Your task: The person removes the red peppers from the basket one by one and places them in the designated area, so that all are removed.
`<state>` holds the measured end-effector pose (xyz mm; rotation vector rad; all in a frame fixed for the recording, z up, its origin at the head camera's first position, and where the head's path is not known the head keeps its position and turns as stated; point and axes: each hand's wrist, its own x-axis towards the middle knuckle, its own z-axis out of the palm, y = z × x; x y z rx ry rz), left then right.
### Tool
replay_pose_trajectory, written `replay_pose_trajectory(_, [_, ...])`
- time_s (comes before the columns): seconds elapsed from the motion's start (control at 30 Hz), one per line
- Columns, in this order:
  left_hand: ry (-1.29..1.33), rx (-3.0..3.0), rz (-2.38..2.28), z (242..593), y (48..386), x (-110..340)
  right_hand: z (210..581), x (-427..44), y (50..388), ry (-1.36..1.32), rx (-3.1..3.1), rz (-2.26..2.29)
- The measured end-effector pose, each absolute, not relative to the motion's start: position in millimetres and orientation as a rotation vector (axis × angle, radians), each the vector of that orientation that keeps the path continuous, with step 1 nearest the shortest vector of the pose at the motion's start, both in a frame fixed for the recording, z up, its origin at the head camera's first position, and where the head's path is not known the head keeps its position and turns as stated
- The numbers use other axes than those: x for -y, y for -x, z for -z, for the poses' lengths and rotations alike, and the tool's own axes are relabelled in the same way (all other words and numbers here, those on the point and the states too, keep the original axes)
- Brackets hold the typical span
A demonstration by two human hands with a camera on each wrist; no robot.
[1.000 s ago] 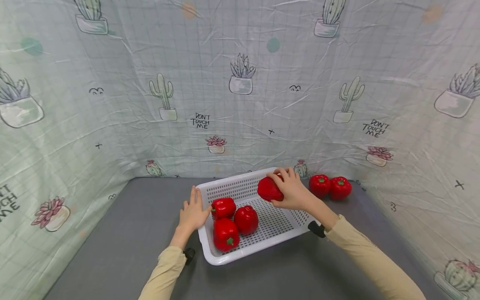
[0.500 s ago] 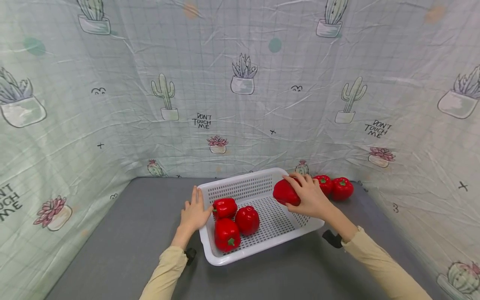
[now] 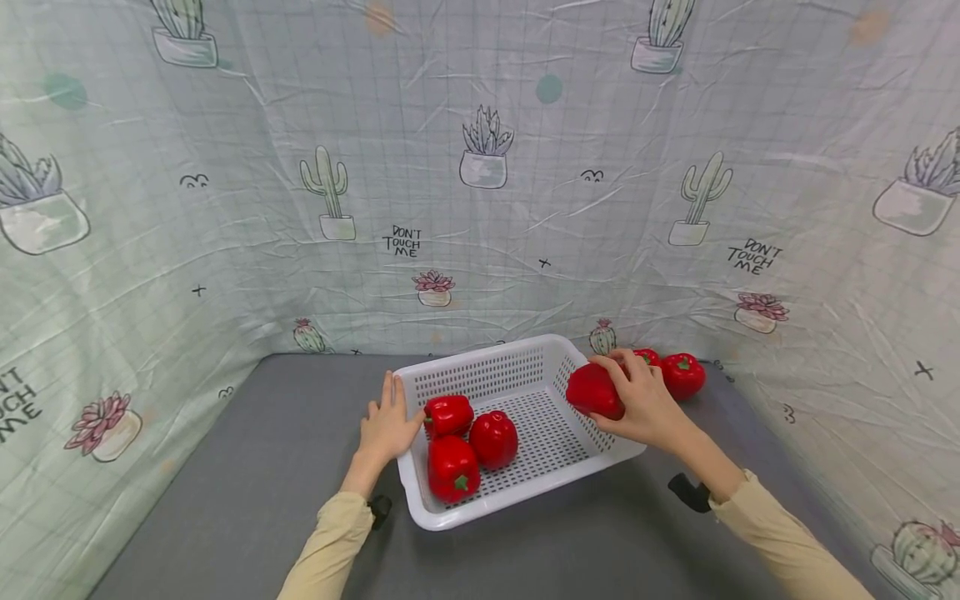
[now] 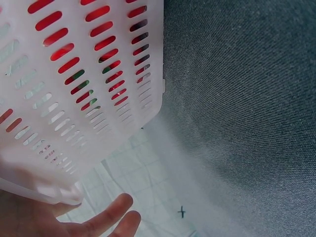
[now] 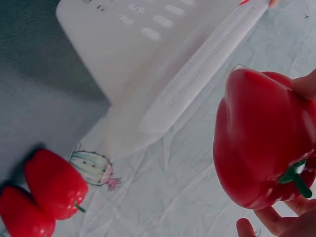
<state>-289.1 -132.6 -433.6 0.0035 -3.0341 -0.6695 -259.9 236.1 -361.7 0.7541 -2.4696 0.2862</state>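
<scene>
Head: right hand (image 3: pixel 647 407) grips a red bell pepper (image 3: pixel 592 392) near the right end of a white perforated plastic basket (image 3: pixel 525 492); left hand (image 3: pixel 388 429), fingers spread, touches its left rim. Left wrist: slots pierce the basket. Right wrist: pepper shows green stem (image 5: pixel 296 176).

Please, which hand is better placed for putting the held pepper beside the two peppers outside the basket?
Probably the right hand: it grips the pepper near the right end of the basket, closer to the two outside peppers. The left hand touches the opposite end.
</scene>
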Motion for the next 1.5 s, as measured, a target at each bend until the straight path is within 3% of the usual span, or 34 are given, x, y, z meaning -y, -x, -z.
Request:
replay_pose_trajectory(0.97, [-0.011,3.033,0.692,436.1,289.7,135.3,377.1,-287.8,239.6,-0.476,2.487,-0.396])
replay_pose_trajectory(1.5, [-0.002,3.037,0.678,435.2,288.6,133.1,393.7,-310.9,245.9,-0.261,2.448,-0.471])
